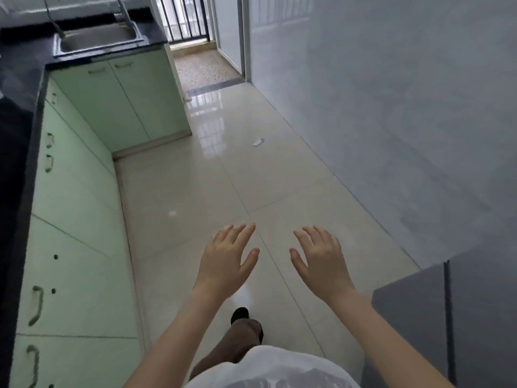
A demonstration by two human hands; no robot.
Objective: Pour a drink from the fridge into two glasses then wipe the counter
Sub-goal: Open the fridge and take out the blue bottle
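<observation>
My left hand (225, 257) and my right hand (319, 257) are stretched out in front of me over the floor, palms down, fingers spread and straight, holding nothing. A grey appliance (419, 317) with a vertical seam, possibly the fridge, stands at the lower right, just right of my right arm. The dark counter (19, 88) runs along the left edge and turns at the far left toward a steel sink (98, 40). No bottle, glass or cloth is in view.
Pale green cabinets (78, 219) with handles line the left below the counter. Glossy beige floor tiles (223, 177) stretch ahead to a doorway with black bars (184, 21). A small white scrap (258, 142) lies on the floor. A grey wall (391, 107) fills the right.
</observation>
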